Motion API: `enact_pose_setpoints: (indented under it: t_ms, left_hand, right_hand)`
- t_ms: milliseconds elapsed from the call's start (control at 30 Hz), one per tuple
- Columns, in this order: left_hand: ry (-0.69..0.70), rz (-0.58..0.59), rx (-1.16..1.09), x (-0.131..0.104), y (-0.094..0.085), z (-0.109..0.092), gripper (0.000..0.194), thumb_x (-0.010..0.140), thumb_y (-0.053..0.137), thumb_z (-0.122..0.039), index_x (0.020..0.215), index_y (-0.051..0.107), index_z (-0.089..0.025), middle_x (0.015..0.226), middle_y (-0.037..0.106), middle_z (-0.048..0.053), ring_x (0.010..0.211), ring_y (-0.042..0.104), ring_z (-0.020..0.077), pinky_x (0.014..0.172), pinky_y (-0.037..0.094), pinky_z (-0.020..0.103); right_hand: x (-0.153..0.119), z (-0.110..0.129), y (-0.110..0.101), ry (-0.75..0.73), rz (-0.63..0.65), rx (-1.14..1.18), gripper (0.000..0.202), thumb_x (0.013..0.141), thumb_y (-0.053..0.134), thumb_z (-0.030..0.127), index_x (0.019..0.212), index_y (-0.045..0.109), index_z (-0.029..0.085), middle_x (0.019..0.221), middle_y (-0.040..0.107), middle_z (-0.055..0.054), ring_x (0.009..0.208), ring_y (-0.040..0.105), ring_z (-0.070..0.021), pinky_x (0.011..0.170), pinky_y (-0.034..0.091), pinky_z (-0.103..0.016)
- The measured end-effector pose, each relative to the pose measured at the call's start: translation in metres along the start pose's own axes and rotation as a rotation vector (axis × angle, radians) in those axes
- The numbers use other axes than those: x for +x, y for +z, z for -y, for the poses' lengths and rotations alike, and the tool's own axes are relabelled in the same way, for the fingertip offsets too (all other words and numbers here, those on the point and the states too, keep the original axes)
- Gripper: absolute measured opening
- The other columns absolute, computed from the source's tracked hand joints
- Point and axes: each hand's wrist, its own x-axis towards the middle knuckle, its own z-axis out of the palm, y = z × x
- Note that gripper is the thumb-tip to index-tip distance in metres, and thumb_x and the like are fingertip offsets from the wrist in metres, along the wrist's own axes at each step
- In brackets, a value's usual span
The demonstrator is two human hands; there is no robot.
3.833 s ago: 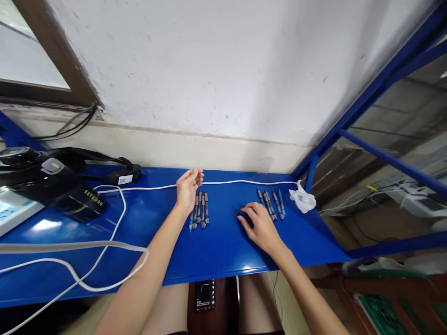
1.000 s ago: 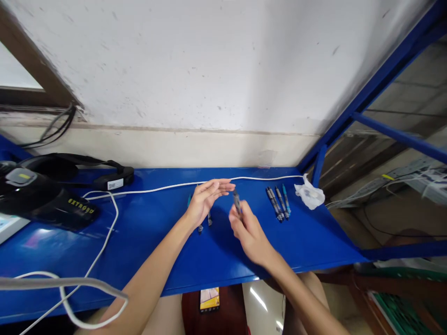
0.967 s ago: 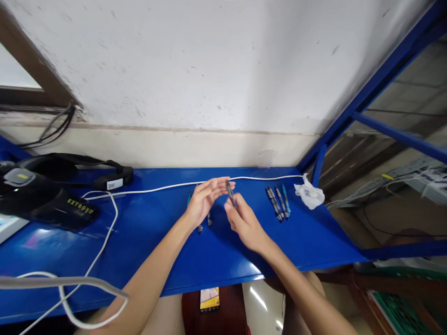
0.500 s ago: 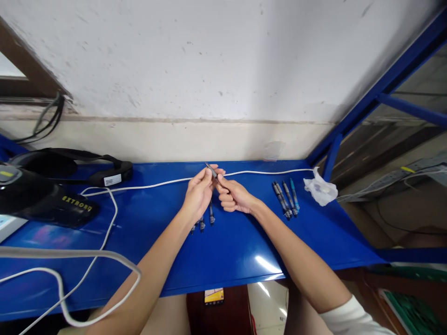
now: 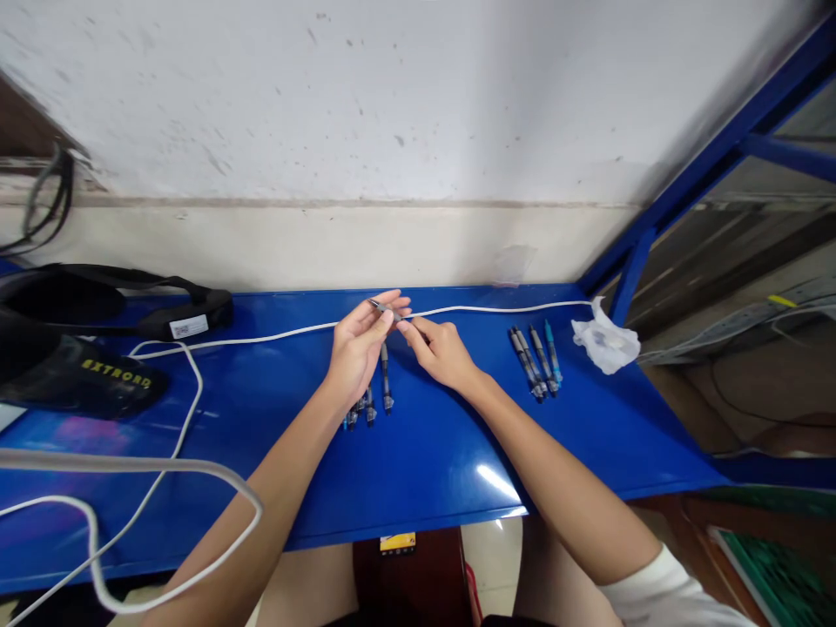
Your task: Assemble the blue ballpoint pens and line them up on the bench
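A pen (image 5: 380, 306) with a grey grip is held between my two hands above the back of the blue table (image 5: 444, 470). My left hand (image 5: 359, 344) pinches its grip between thumb and fingers, the other fingertips stretched out behind. Fingers of my right hand (image 5: 444, 353) close around the pen's rear part, which they mostly hide. Beneath my left hand lie several pens (image 5: 369, 409), partly covered by it; one pen (image 5: 386, 379) rests a little apart on their right. Farther right is a row of black pens (image 5: 528, 361) with a blue pen (image 5: 552, 353) at its end.
Crumpled white plastic (image 5: 606, 340) sits near the right blue frame post. A white cable (image 5: 293, 331) runs along the table's back. At left are a black device marked EXTRORD (image 5: 84, 374) and a black strap (image 5: 157, 287). A phone (image 5: 398, 543) lies below the table edge.
The pen has tilted flatter, and the thumb and fingers of both hands have shifted on it. The camera view has turned slightly, showing more of the pens under my left hand.
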Motion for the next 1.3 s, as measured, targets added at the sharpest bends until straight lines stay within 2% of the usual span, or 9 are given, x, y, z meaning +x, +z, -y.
enact_pose_setpoints:
  t_ms: [167, 233, 300, 400, 500, 700, 833, 1033, 1300]
  left_hand:
    - [0.024, -0.121, 0.029, 0.0011, 0.0010, 0.0050, 0.021, 0.085, 0.090, -0.031, 0.097, 0.080, -0.019, 0.094, 0.076, 0.005, 0.093, 0.072, 0.0171, 0.091, 0.058, 0.029]
    - [0.019, -0.154, 0.041, 0.0018, -0.0001, 0.0058, 0.021, 0.083, 0.091, -0.032, 0.096, 0.079, -0.019, 0.089, 0.073, 0.002, 0.084, 0.070, 0.0132, 0.085, 0.057, 0.026]
    - [0.000, -0.125, 0.030, 0.0020, -0.0017, 0.0053, 0.027, 0.083, 0.091, -0.032, 0.105, 0.080, -0.021, 0.093, 0.074, 0.002, 0.087, 0.070, 0.0133, 0.086, 0.056, 0.026]
    - [-0.014, -0.046, 0.024, 0.0020, -0.0044, 0.0042, 0.035, 0.085, 0.090, -0.032, 0.117, 0.080, -0.022, 0.115, 0.078, 0.008, 0.109, 0.072, 0.0201, 0.093, 0.057, 0.030]
    - [0.001, -0.043, 0.063, 0.0018, -0.0066, 0.0044, 0.031, 0.086, 0.088, -0.031, 0.114, 0.080, -0.021, 0.122, 0.079, 0.012, 0.117, 0.072, 0.0237, 0.096, 0.057, 0.032]
    - [0.041, -0.068, 0.121, 0.0011, -0.0061, 0.0051, 0.022, 0.087, 0.088, -0.033, 0.100, 0.078, -0.018, 0.118, 0.080, 0.012, 0.107, 0.074, 0.0212, 0.090, 0.057, 0.031]
    - [0.064, -0.122, 0.138, 0.0020, -0.0053, 0.0062, 0.023, 0.084, 0.091, -0.034, 0.090, 0.074, -0.018, 0.099, 0.079, 0.007, 0.090, 0.072, 0.0161, 0.082, 0.056, 0.027]
    - [0.054, -0.111, 0.238, 0.0024, -0.0053, 0.0084, 0.031, 0.084, 0.091, -0.037, 0.108, 0.081, -0.020, 0.098, 0.078, 0.005, 0.088, 0.071, 0.0158, 0.083, 0.056, 0.027]
    - [0.098, -0.138, 0.255, 0.0016, -0.0039, 0.0071, 0.025, 0.083, 0.091, -0.039, 0.090, 0.078, -0.019, 0.087, 0.074, 0.003, 0.078, 0.066, 0.0133, 0.077, 0.054, 0.026]
  right_hand:
    - [-0.0020, -0.0023, -0.0019, -0.044, 0.028, -0.158, 0.036, 0.115, 0.043, 0.045, 0.118, 0.072, 0.024, 0.090, 0.076, -0.003, 0.069, 0.066, -0.0175, 0.069, 0.038, -0.027]
    - [-0.0023, -0.0022, -0.0014, -0.066, 0.025, -0.173, 0.034, 0.116, 0.043, 0.044, 0.125, 0.070, 0.026, 0.094, 0.077, -0.003, 0.072, 0.068, -0.0180, 0.070, 0.039, -0.027]
    - [-0.0021, -0.0025, -0.0013, -0.072, 0.009, -0.170, 0.034, 0.116, 0.042, 0.044, 0.125, 0.069, 0.026, 0.093, 0.077, -0.002, 0.071, 0.068, -0.0174, 0.070, 0.040, -0.026]
    - [-0.0009, -0.0040, -0.0018, -0.083, -0.024, -0.143, 0.034, 0.116, 0.041, 0.043, 0.123, 0.068, 0.024, 0.093, 0.075, -0.002, 0.072, 0.067, -0.0167, 0.071, 0.042, -0.026]
    - [0.0003, -0.0061, -0.0014, -0.115, -0.041, -0.129, 0.034, 0.117, 0.040, 0.042, 0.124, 0.068, 0.024, 0.100, 0.076, -0.004, 0.082, 0.069, -0.0180, 0.077, 0.045, -0.027]
    - [0.0006, -0.0083, 0.0017, -0.137, -0.046, -0.138, 0.032, 0.117, 0.040, 0.042, 0.123, 0.066, 0.024, 0.105, 0.076, -0.005, 0.086, 0.070, -0.0190, 0.078, 0.045, -0.028]
    - [0.0001, -0.0082, 0.0026, -0.133, -0.042, -0.107, 0.025, 0.116, 0.044, 0.041, 0.118, 0.063, 0.024, 0.103, 0.076, -0.005, 0.085, 0.070, -0.0190, 0.077, 0.046, -0.029]
    - [-0.0004, -0.0073, 0.0029, -0.069, -0.012, -0.110, 0.015, 0.114, 0.047, 0.040, 0.114, 0.052, 0.026, 0.097, 0.076, -0.002, 0.078, 0.070, -0.0206, 0.069, 0.042, -0.028]
    - [0.0004, -0.0014, 0.0010, -0.147, 0.002, -0.171, 0.028, 0.117, 0.039, 0.041, 0.115, 0.062, 0.026, 0.105, 0.074, -0.003, 0.088, 0.068, -0.0192, 0.076, 0.042, -0.028]
